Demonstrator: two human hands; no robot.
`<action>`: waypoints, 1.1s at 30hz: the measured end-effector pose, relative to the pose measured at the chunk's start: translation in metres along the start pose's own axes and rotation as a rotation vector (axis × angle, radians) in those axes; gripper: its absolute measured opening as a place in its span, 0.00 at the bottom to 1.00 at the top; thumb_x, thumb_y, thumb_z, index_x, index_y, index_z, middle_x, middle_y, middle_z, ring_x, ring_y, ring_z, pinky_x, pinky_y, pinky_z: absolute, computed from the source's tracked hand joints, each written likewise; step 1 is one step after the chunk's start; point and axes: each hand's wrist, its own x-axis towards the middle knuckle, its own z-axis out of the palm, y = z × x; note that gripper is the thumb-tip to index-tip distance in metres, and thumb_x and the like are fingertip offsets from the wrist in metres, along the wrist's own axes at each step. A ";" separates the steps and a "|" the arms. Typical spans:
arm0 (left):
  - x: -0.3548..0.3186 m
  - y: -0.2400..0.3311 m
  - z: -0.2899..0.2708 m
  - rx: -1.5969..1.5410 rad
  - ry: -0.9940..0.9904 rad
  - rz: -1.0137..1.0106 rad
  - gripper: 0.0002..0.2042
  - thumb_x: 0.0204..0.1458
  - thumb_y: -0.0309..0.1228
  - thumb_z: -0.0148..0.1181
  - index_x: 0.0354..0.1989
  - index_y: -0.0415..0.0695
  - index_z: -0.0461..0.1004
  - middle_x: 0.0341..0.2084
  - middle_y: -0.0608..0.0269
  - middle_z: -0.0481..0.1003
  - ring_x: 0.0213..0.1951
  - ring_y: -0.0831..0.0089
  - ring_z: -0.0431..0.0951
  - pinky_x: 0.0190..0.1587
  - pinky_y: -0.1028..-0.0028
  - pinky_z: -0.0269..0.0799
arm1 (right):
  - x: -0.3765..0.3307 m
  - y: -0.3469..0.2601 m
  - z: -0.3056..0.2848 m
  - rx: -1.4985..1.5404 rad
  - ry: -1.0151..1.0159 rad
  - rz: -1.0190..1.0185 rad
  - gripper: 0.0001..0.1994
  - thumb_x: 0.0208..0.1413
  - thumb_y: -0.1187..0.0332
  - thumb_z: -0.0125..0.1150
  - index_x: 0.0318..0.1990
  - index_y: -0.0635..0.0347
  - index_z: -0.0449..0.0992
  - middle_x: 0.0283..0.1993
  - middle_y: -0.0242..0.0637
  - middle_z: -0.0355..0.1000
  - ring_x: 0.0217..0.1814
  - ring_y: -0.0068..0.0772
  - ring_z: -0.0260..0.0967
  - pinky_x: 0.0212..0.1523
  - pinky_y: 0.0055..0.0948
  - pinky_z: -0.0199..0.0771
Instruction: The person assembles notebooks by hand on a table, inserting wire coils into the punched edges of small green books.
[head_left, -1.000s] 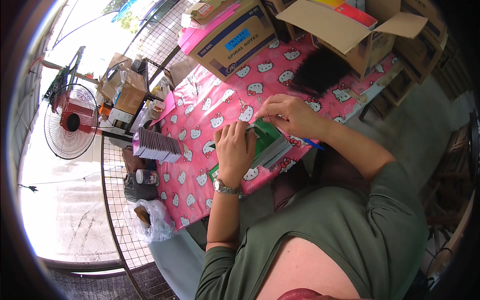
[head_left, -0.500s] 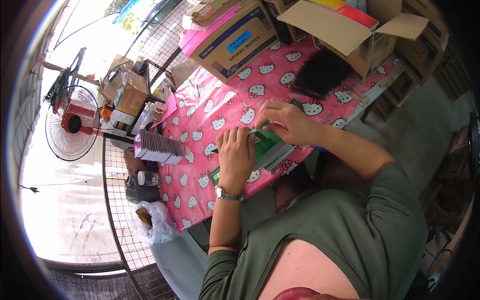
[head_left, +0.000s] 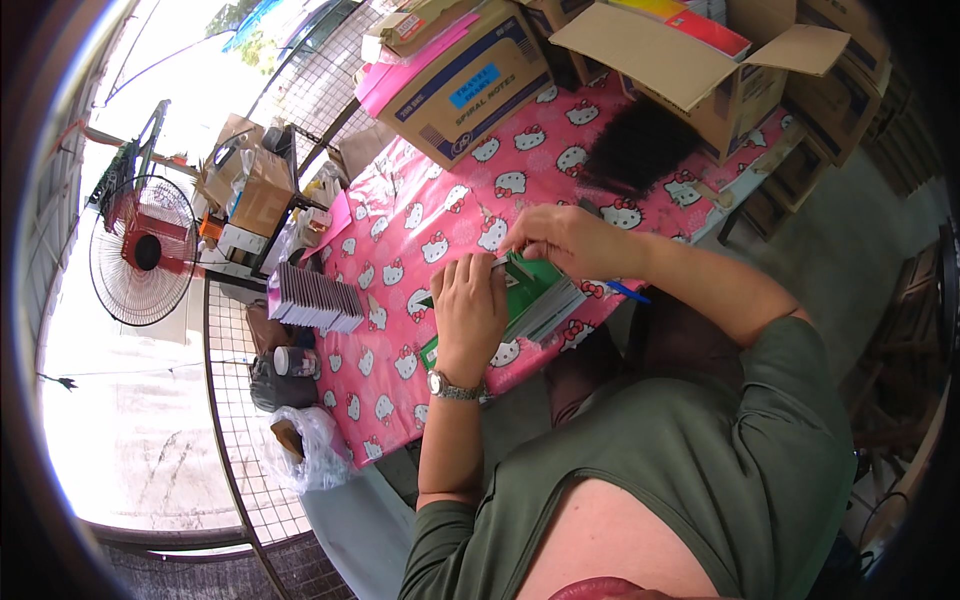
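Green-covered notebooks (head_left: 522, 290) lie in a stack near the table's front edge, with white page edges facing me. My left hand (head_left: 468, 305), a watch on its wrist, has its fingers bent over the far left edge of the top notebook and grips it. Close beside it, my right hand (head_left: 572, 240) is closed, thumb and fingers pinched at the notebook's far edge. Whatever lies in that pinch is too small to make out. A slim blue object (head_left: 628, 292) lies under my right wrist; its kind is unclear.
A pink patterned cloth covers the table (head_left: 400, 270). At left stands a row of small dark-covered notebooks (head_left: 315, 297). Cardboard boxes (head_left: 470, 90) line the back, with an open box (head_left: 690, 70) at right. Before it lies a black bristly pile (head_left: 640, 148). A fan (head_left: 146, 250) stands far left.
My right hand has shifted slightly left, nearer my left fingers. More of the blue object shows beneath my right wrist. The left hand stays in place.
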 end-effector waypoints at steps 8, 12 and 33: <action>-0.004 0.008 0.000 -0.016 0.077 0.031 0.11 0.57 0.31 0.55 0.46 0.42 0.70 0.37 0.54 0.74 0.43 0.55 0.74 0.54 0.57 0.60 | 0.006 -0.027 -0.008 -0.246 -0.123 0.115 0.14 0.60 0.70 0.61 0.51 0.60 0.70 0.43 0.42 0.73 0.42 0.47 0.76 0.43 0.39 0.75; -0.004 0.010 -0.002 0.039 0.009 0.034 0.12 0.56 0.32 0.56 0.47 0.42 0.70 0.38 0.55 0.75 0.43 0.55 0.74 0.55 0.56 0.60 | 0.012 -0.043 -0.009 -0.318 -0.238 0.272 0.15 0.60 0.68 0.61 0.50 0.60 0.67 0.39 0.44 0.73 0.38 0.50 0.76 0.40 0.42 0.76; -0.031 -0.005 0.005 -0.057 0.178 -0.193 0.15 0.50 0.34 0.68 0.43 0.43 0.74 0.40 0.57 0.72 0.48 0.53 0.68 0.54 0.55 0.62 | 0.040 0.040 -0.032 0.538 -0.386 0.515 0.28 0.53 0.51 0.66 0.55 0.62 0.75 0.49 0.36 0.73 0.54 0.29 0.69 0.57 0.27 0.66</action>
